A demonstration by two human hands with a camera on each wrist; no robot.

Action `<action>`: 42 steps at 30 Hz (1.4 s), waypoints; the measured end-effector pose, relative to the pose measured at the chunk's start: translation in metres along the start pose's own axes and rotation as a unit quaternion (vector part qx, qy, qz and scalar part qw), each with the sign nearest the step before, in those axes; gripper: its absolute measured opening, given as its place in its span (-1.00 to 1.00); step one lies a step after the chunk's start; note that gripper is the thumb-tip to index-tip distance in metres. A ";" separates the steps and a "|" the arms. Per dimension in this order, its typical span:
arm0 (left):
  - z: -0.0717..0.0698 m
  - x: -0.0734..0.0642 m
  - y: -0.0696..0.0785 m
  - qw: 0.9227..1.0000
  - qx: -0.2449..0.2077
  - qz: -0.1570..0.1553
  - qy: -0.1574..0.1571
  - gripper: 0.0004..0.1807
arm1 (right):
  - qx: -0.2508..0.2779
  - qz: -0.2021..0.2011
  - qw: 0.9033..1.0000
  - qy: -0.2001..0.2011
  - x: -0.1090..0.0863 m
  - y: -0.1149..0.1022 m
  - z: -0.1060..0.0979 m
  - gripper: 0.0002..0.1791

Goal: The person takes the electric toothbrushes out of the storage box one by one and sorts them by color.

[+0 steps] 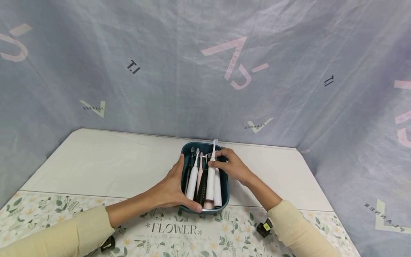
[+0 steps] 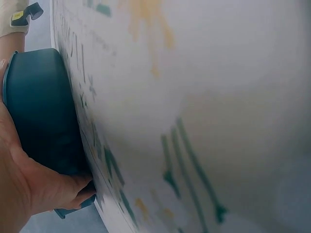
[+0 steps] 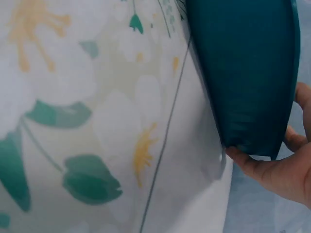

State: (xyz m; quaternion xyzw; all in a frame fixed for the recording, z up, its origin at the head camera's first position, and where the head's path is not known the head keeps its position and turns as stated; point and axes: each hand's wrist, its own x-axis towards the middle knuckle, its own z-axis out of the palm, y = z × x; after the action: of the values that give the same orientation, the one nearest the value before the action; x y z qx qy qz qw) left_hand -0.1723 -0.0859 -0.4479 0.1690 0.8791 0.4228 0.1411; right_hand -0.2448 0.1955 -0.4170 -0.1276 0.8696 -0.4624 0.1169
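Top toothbrush: While its neighbours lie lower, the white cylindrical electric toothbrush sits uppermost in the deep teal bin with rounded corners, its slim head pointing away from the person, over the far rim; its long axis runs nearly parallel to the bin's.
Right hand: The right hand reaches over the right wall, fingers bent, pinching that brush near its neck.
Left hand: The left hand grips the bin, thumb at the near rim, fingers along the left wall.
Other brushes: A black-handled toothbrush, a pale pink toothbrush and a second white toothbrush also lie lengthwise.
Surfaces: The bin looks smooth; it stands on a white tabletop with a flower-printed near part, before creased grey-blue fabric.
Wrist views: Only from the right wrist do I see a fingertip low on the bin's outer wall; the toothbrushes show only from the head.
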 end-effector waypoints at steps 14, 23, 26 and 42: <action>0.001 0.001 -0.002 1.000 -0.001 -0.001 0.006 1.01 | 0.035 -0.063 0.997 0.040 0.002 -0.002 -0.015 -0.64; 0.001 0.000 -0.004 1.000 0.004 -0.005 0.005 1.00 | 0.042 -0.070 0.996 0.032 0.002 0.000 -0.022 -0.57; 0.001 -0.001 -0.004 1.000 0.005 -0.004 0.007 1.00 | 0.048 -0.070 0.996 0.034 0.001 0.001 -0.024 -0.56; 0.002 0.001 -0.001 1.000 0.007 0.004 0.012 1.00 | 0.086 -0.052 0.990 0.097 0.000 0.006 -0.038 -0.43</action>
State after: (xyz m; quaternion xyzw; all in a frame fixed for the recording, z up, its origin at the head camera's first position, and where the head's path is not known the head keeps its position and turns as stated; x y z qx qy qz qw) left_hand -0.1721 -0.0846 -0.4497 0.1678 0.8829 0.4195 0.1275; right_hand -0.2577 0.2278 -0.4014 -0.1166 0.8263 -0.5508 0.0184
